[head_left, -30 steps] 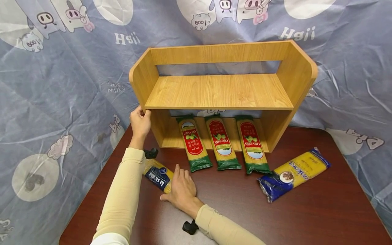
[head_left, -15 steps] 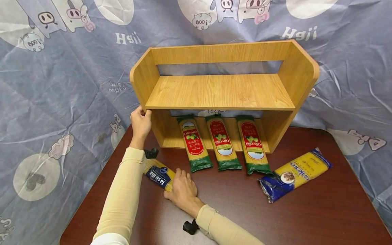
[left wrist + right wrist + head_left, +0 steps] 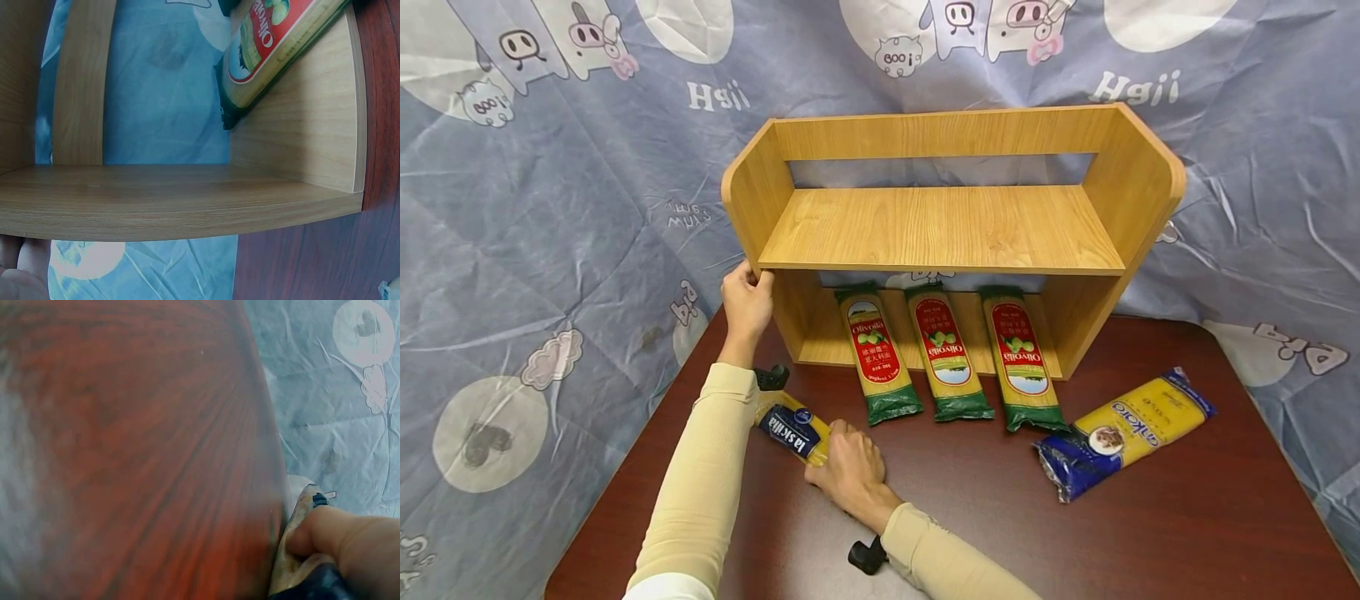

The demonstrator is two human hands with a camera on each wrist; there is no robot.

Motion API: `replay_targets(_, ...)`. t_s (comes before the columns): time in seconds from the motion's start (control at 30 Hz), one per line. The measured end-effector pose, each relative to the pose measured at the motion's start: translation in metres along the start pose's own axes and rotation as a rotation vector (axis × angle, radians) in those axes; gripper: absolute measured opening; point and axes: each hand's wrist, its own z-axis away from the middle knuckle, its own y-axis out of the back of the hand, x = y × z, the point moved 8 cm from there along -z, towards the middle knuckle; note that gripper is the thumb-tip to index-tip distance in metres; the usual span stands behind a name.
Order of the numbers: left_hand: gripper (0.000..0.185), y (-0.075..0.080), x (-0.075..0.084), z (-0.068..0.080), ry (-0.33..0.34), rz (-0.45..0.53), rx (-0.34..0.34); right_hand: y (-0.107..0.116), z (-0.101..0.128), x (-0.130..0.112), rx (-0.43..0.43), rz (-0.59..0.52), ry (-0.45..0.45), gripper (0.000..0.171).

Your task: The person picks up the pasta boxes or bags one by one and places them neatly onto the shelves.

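My left hand (image 3: 747, 304) grips the left side panel of a wooden shelf (image 3: 936, 229), just below its middle board. In the left wrist view, fingertips (image 3: 28, 269) show outside that panel. A "la sicilia" spaghetti packet (image 3: 793, 429), yellow with a dark blue label, lies slanted on the table under my left forearm. Its near right end is in the grasp of my right hand (image 3: 850, 471), thumb on the near side and fingers over the top. The right wrist view has the thumb (image 3: 319, 534) against the packet (image 3: 290, 559).
Three green-ended Olivoilà spaghetti packets, left (image 3: 877, 354), middle (image 3: 949, 350) and right (image 3: 1021, 358), lean out of the lower compartment onto the table (image 3: 1000, 517). To the right lies a yellow and blue Ankara packet (image 3: 1123, 433). A patterned cloth (image 3: 587, 250) hangs behind.
The fingers of my right hand have drawn in around the end of the spaghetti packet, which has shifted very slightly. My left hand stays on the shelf panel.
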Motion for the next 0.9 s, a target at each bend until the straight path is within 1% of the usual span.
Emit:
replay_targets(0.23,0.017,-0.0014,0.0007,0.0007,0.0,0.021,0.002,0.0005,-0.0013,0.0045,-0.048,-0.035,-0.025,0.053)
replay_targets(0.37,0.016,-0.0008,0.0003,0.0003,-0.004,0.007,0.007,-0.0015,-0.0032,0.0068,-0.069,-0.039,-0.034,0.051)
replay_targets(0.5,0.016,-0.0004,0.0004,0.0,-0.009,-0.004,0.004,-0.0021,-0.0043,0.009,-0.097,-0.049,-0.064,0.048)
replay_targets(0.73,0.016,-0.0005,0.001,-0.0001,-0.015,-0.001,0.0,0.0023,-0.0049,0.0098,-0.125,-0.065,-0.093,0.043)
replay_targets(0.9,0.019,-0.001,0.0007,-0.0002,-0.002,0.01,-0.009,0.0059,-0.0059,0.0098,-0.155,-0.067,-0.109,0.045)
